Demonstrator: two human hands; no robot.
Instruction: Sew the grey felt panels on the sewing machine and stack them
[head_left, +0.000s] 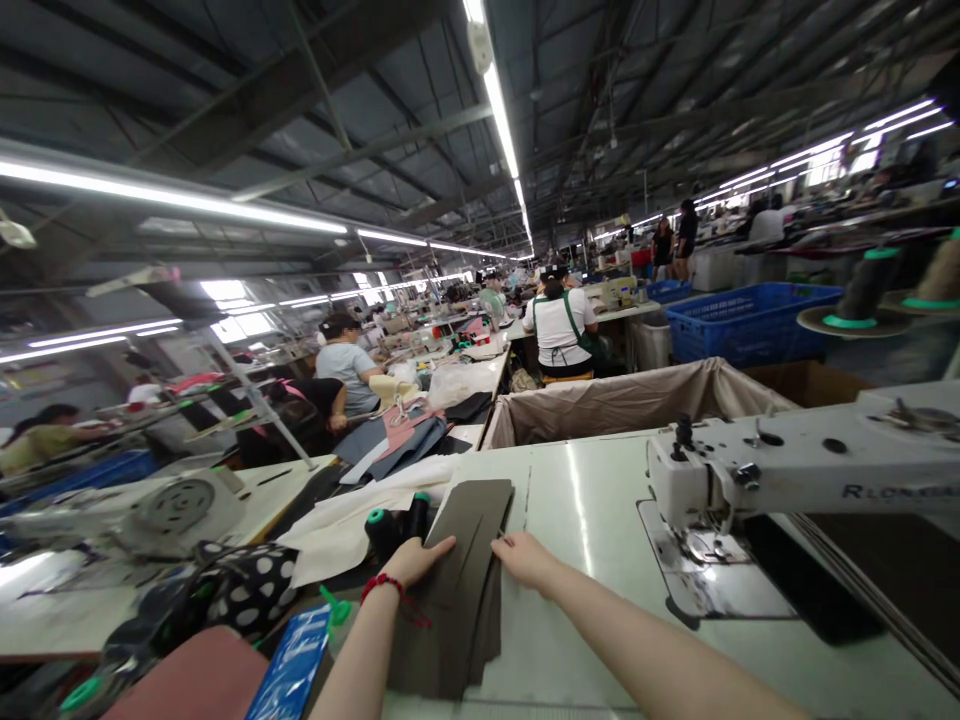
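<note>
The person's left hand (pixel 417 560) lies flat on the left edge of a stack of dark grey-brown fabric pieces (pixel 465 570), fingers stretched out and open, not pinching anything. The right hand (pixel 527 558) rests at the right edge of the same stack, its fingers curled lightly against the top piece; whether they grip a layer cannot be told. The stack lies on the pale counter (pixel 585 520), left of the sewing machine (pixel 765 470), with two dark thread spools (pixel 397 525) just beside its far left corner.

The hands appear to be squaring or taking up the top piece. To do that well, the left palm should hold the lower layers down while the right fingertips lift only the uppermost edge, so the pile stays aligned. The slit marked in the top piece should be kept straight, and the spools should not be nudged.
</note>
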